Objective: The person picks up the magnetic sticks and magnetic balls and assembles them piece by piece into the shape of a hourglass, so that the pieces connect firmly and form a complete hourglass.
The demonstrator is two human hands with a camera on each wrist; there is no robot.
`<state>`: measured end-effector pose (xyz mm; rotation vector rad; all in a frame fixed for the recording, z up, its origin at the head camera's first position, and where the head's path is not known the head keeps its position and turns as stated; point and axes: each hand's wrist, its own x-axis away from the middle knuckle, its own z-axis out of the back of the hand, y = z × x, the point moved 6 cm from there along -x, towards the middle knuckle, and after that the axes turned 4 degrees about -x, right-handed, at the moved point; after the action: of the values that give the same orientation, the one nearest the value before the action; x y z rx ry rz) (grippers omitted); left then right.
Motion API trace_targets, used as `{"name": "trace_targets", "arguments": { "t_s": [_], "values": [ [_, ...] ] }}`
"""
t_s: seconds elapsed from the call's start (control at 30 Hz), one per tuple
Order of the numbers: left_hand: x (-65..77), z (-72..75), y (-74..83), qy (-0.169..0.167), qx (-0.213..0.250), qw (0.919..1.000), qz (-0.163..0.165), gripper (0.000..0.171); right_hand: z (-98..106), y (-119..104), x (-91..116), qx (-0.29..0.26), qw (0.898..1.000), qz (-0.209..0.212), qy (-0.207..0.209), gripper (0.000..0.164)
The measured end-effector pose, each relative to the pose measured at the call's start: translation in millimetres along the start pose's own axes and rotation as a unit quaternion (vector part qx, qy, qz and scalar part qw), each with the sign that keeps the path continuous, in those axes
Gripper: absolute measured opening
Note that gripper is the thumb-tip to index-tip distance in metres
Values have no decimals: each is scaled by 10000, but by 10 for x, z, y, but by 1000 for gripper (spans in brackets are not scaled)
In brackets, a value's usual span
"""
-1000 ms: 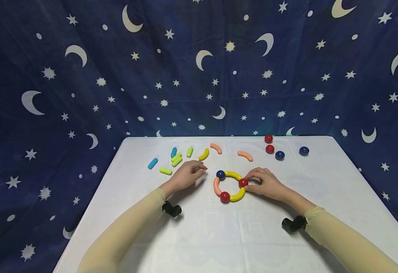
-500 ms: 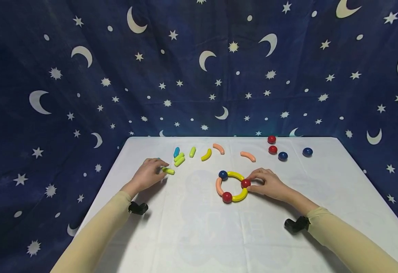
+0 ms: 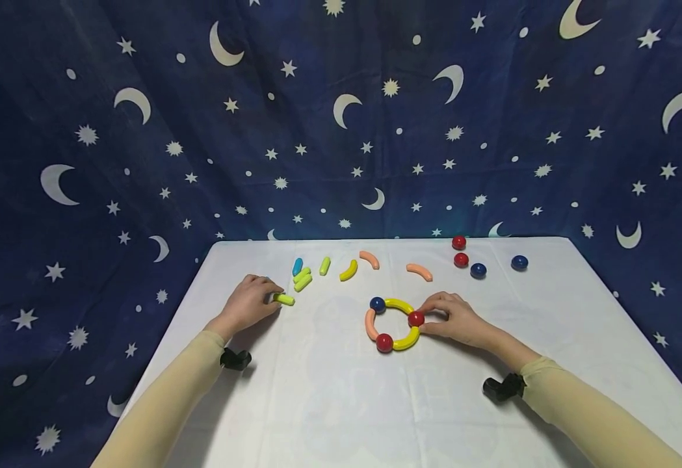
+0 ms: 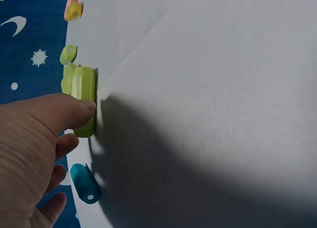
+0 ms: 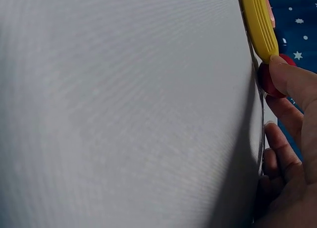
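My left hand (image 3: pixel 248 303) pinches a lime-green toy rod (image 3: pixel 285 299) at the left of the table. In the left wrist view the thumb lies across the ridged green rod (image 4: pixel 84 79); the index fingertip is hidden behind it. Just below is a blue rod (image 4: pixel 85 183), apart from the fingers. My right hand (image 3: pixel 454 318) grips a red ball (image 3: pixel 416 318) between thumb and index finger. That ball is part of a ring on the table: two yellow curved rods (image 3: pixel 406 339), a peach curved rod (image 3: pixel 370 324), a second red ball (image 3: pixel 384 342) and a dark blue ball (image 3: pixel 378 304).
Behind the left hand lie several loose green rods (image 3: pixel 303 282) and a blue rod (image 3: pixel 297 266). A yellow curve (image 3: pixel 349 270) and two peach curves (image 3: pixel 419 272) lie farther back. Red balls (image 3: pixel 461 260) and blue balls (image 3: pixel 478 270) stand back right on the white-covered table (image 3: pixel 341 403).
My left hand has moved left, away from beside the ring, and taken hold of the green rod. The right hand has stayed on the red ball; the ring looks unchanged.
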<state>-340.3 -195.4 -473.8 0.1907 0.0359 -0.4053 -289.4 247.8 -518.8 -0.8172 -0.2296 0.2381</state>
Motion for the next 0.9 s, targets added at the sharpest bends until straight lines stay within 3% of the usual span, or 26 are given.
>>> {"name": "trace_targets", "arguments": {
  "t_s": [0.57, 0.9],
  "values": [
    [-20, -72, -22, -112, -112, 9999, 50, 30, -33, 36, -21, 104, 9999, -75, 29, 42],
    [-31, -38, 56, -131, 48, 9999, -48, 26, -26, 32, -24, 107, 9999, -123, 18, 43]
  ]
}}
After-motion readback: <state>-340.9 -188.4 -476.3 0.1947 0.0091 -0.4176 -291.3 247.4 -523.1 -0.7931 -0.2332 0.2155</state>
